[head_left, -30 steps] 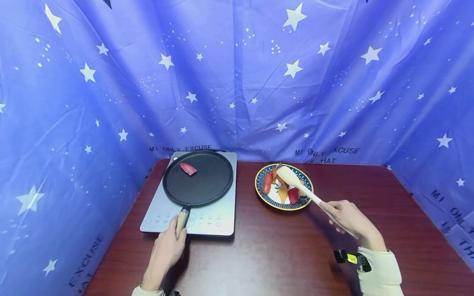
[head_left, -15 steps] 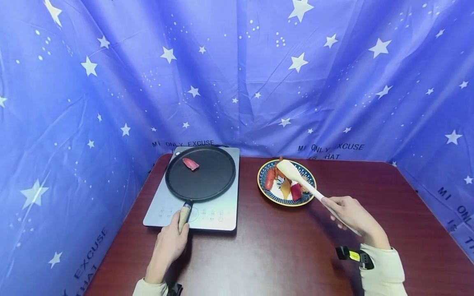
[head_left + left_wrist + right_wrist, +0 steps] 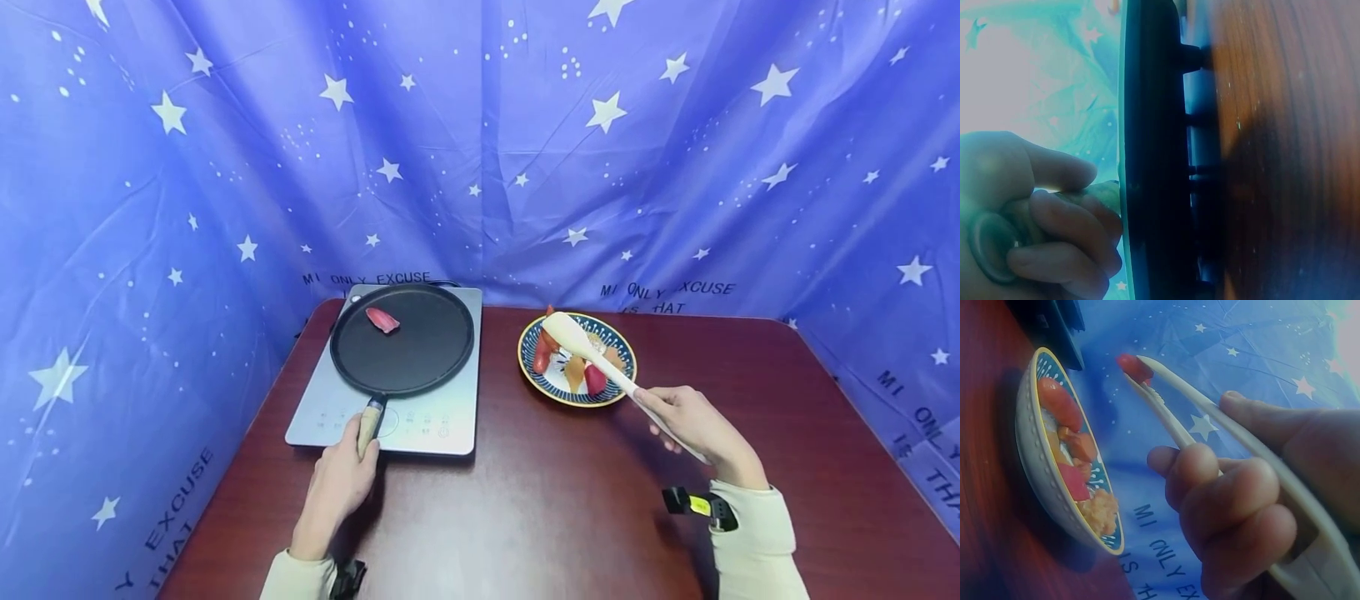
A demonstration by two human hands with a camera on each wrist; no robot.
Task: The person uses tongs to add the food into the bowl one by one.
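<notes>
My left hand (image 3: 337, 479) grips the wooden-looking handle of a flat black pan (image 3: 405, 342), which sits on an induction cooktop (image 3: 442, 437). On the pan's left side lies a pinkish-red piece of food (image 3: 383, 320). My right hand (image 3: 686, 421) holds cream-white tongs (image 3: 573, 337) with fingers curled around them. Between the tongs' tips, in the right wrist view, is a red piece of food (image 3: 1134, 367), raised above a blue-patterned plate (image 3: 1027, 434). The plate bears a sausage (image 3: 1059, 403), orange chunks (image 3: 1082, 447), a dark pink piece (image 3: 1074, 481) and a lumpy tan piece (image 3: 1100, 511).
A dark reddish wooden table (image 3: 525, 500) carries everything. Behind and along the sides hangs a blue star-print curtain (image 3: 435, 133), close to the cooktop and the plate. A strap with a camera (image 3: 701, 507) sits on the right wrist.
The tongs and right hand have shifted a little left across the plate. My left hand keeps its grip on the pan handle. The head view has tilted slightly.
</notes>
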